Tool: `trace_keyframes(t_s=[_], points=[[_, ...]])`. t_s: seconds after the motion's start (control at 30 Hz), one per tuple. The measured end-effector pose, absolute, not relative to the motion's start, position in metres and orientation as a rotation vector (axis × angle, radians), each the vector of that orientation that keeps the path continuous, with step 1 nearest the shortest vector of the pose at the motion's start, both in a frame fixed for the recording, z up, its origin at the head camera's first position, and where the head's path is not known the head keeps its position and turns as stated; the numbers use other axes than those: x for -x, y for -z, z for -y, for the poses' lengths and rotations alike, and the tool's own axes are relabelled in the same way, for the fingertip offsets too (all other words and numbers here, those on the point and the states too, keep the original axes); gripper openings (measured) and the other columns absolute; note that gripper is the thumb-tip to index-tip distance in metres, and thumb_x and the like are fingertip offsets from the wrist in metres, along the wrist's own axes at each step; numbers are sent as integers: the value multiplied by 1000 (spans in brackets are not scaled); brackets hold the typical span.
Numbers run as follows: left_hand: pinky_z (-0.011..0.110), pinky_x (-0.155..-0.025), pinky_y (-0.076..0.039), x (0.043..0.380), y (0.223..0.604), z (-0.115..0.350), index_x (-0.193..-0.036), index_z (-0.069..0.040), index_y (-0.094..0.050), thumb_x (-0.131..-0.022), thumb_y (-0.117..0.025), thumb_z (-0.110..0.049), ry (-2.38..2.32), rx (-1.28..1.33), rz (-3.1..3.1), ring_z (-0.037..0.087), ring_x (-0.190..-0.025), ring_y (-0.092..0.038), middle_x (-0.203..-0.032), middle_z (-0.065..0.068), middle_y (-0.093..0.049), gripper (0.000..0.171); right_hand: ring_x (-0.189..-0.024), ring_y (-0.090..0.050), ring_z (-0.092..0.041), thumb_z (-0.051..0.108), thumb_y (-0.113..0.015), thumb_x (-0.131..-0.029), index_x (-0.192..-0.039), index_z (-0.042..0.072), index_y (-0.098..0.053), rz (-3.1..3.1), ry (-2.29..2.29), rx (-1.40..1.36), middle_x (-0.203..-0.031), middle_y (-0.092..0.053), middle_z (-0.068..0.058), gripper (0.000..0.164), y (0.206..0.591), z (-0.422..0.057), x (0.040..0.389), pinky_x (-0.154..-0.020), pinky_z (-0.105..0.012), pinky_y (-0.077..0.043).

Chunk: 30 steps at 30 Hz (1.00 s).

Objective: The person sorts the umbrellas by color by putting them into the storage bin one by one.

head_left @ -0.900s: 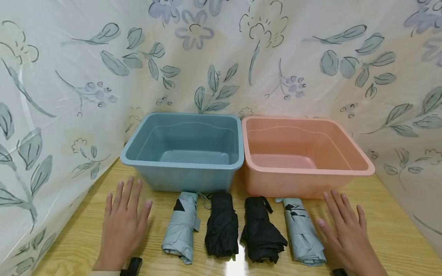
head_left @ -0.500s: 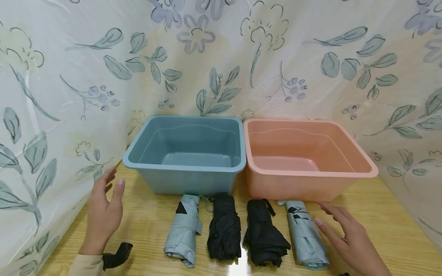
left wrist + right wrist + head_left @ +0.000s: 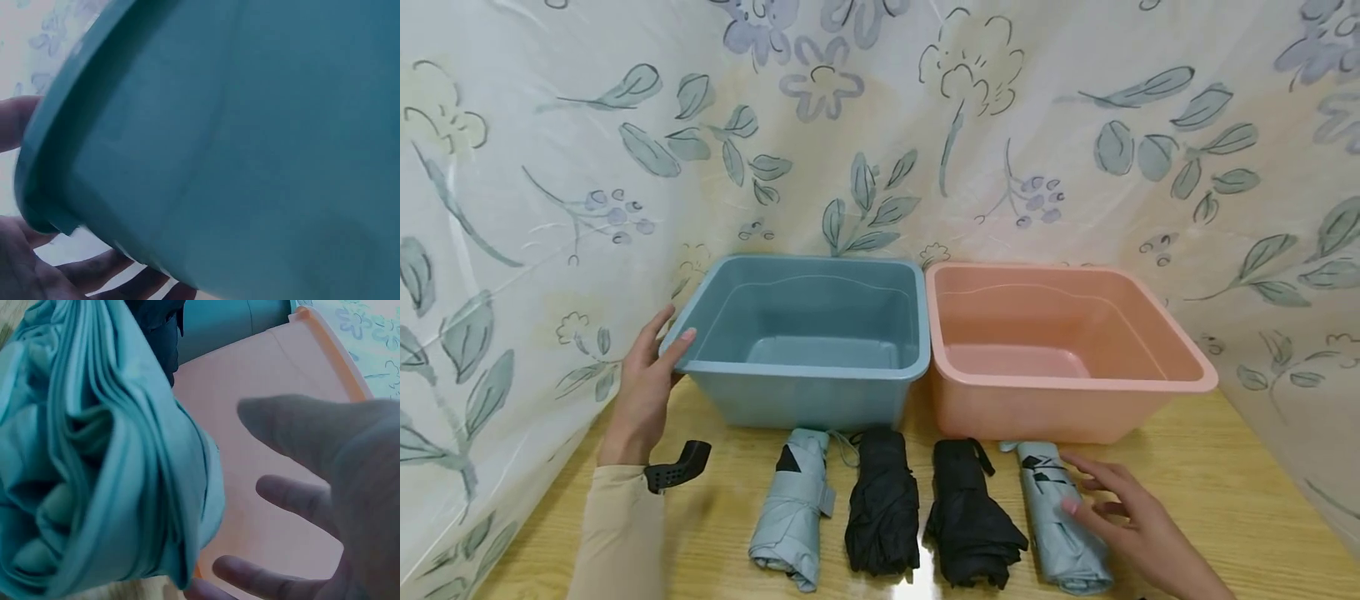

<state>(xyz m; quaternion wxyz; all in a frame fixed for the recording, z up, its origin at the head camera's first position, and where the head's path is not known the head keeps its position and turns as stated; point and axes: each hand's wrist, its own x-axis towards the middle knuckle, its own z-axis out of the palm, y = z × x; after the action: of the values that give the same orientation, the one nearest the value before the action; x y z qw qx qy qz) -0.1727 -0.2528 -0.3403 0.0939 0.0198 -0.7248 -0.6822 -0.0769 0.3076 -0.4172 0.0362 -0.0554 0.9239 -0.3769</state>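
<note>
My left hand is at the left rim of the blue plastic basin, thumb over the edge. In the left wrist view its fingers curve beneath the rim of the basin. My right hand hovers beside the rightmost folded umbrella, light blue with black marks. A gap separates its spread, bent fingers from that umbrella in the right wrist view. Two black folded umbrellas and another light blue umbrella lie to its left.
A pink basin stands right against the blue one, both behind the row of umbrellas. They rest on a wood-grain table. A flower-patterned cloth rises behind and at both sides.
My left hand has lifted off the table, turned, and moved up to the blue basin's rim. My right hand has turned thumb-side up and shifted left toward the right light blue umbrella.
</note>
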Motion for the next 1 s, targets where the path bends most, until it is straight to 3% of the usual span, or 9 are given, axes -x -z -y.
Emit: trace_keyframes(t_s=[0.17, 0.33, 0.47, 0.63, 0.87, 1.0], points=[[24, -94, -45, 172, 349, 254, -163, -28, -20, -104, -58, -36, 2010, -61, 2195, 35, -137, -36, -166, 17, -15, 71, -110, -56, -24, 40, -68, -97, -152, 26, -46, -2719, 1178, 88, -137, -51, -9, 61, 418, -304, 77, -81, -27, -53], [19, -88, -46, 173, 352, 255, -163, -31, -21, -104, -58, -36, 1961, -30, 2227, 36, -138, -34, -165, 18, -16, 70, -106, -54, -21, 40, -69, -97, -154, 29, -44, -2677, 1185, 118, -140, -49, -11, 63, 422, -302, 75, -79, -27, -51], [17, -85, -45, 175, 353, 254, -163, -29, -20, -104, -58, -34, 1958, -15, 2219, 37, -138, -32, -164, 19, -18, 71, -104, -48, -26, 39, -70, -97, -155, 29, -42, -2658, 1161, 146, -139, -45, -17, 65, 427, -300, 75, -73, -29, -45], [14, -88, -45, 174, 352, 253, -164, -24, -20, -104, -60, -30, 1968, -3, 2193, 35, -138, -32, -163, 21, -18, 73, -109, -48, -31, 39, -72, -95, -156, 27, -41, -2671, 1085, 138, -133, -43, -21, 70, 428, -295, 73, -78, -39, -46], [14, -96, -41, 171, 348, 252, -164, -22, -20, -104, -59, -34, 1924, -18, 2209, 35, -141, -29, -165, 19, -17, 73, -93, -51, -24, 47, -75, -90, -155, 25, -42, -2746, 889, 134, -115, -53, -15, 76, 425, -285, 73, -72, -39, -45], [33, -112, -34, 171, 348, 251, -164, -23, -17, -104, -58, -37, 1905, -31, 2236, 36, -143, -27, -166, 16, -16, 74, -92, -52, -22, 50, -75, -88, -154, 27, -42, -2767, 851, 119, -117, -56, -14, 78, 424, -282, 71, -72, -41, -47]])
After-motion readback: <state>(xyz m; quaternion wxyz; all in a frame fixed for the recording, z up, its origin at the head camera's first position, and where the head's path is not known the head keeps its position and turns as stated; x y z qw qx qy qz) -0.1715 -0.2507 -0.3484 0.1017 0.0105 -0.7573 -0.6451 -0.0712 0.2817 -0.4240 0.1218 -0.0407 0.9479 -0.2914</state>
